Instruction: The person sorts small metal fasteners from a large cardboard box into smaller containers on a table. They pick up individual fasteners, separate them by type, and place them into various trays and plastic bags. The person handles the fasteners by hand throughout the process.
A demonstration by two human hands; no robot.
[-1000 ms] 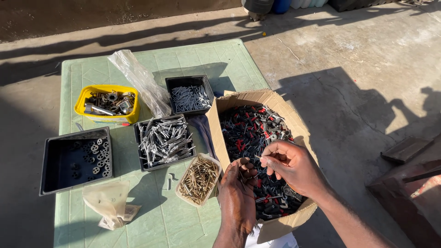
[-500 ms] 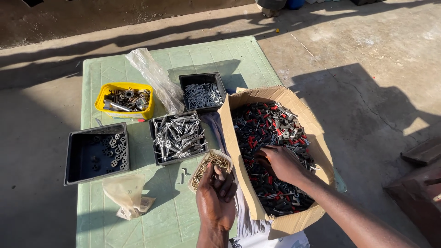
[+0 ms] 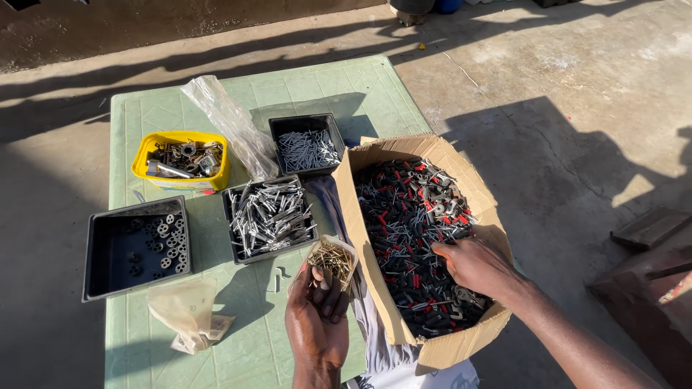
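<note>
A cardboard box (image 3: 395,311) full of mixed black and red plugs, screws and metal bits sits at the right edge of a green table (image 3: 252,338). My right hand (image 3: 472,266) reaches down into the box, fingers curled among the pieces. My left hand (image 3: 317,320) hovers just left of the box, palm up, fingers bent over a small clear tub of brass screws (image 3: 331,259). Whether either hand pinches a piece is hidden.
On the table stand a yellow tub of metal parts (image 3: 180,160), a black tray of small nails (image 3: 308,146), a black tray of large silver bolts (image 3: 268,216), a black tray of washers (image 3: 137,246), a clear plastic bag (image 3: 231,126) and a crumpled bag (image 3: 189,313). Concrete ground surrounds it.
My left hand has drawn back from the box to the tub of brass screws. My right hand has sunk lower into the box. The camera view has shifted.
</note>
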